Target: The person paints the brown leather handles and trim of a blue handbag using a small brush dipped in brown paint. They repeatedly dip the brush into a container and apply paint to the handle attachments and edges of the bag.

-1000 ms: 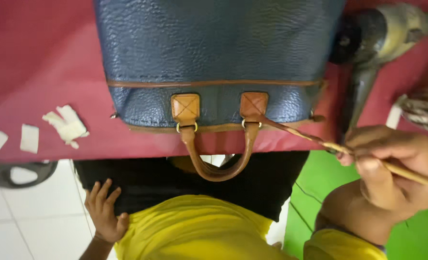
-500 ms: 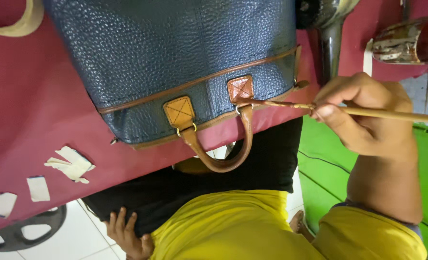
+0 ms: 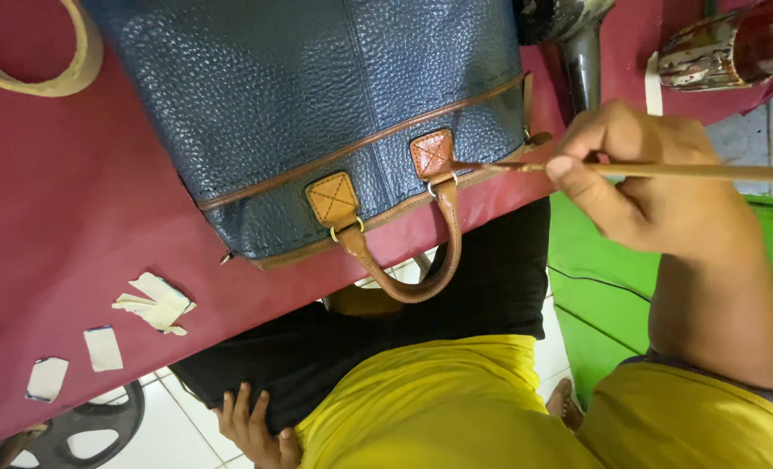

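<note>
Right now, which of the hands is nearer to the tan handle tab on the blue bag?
Right. The right hand holds a thin brush whose tip meets the tan handle tab. The left hand rests low on the black cloth, well below the blue bag.

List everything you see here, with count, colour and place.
Handbag: one, dark blue with tan trim, on the red table.
Handle tabs: two, tan, at the bag's lower edge.
Paintbrush: one, wooden, tip on the right tab.
Tape roll: one, beige, top left.
Tape scraps: several, whitish, table's left edge.
Paint-stained cup: one, top right.
Hair dryer: one, grey, beside the bag.
Table: one, red.
Right hand: holds the paintbrush.
Left hand: on the black cloth at the lap.
</note>
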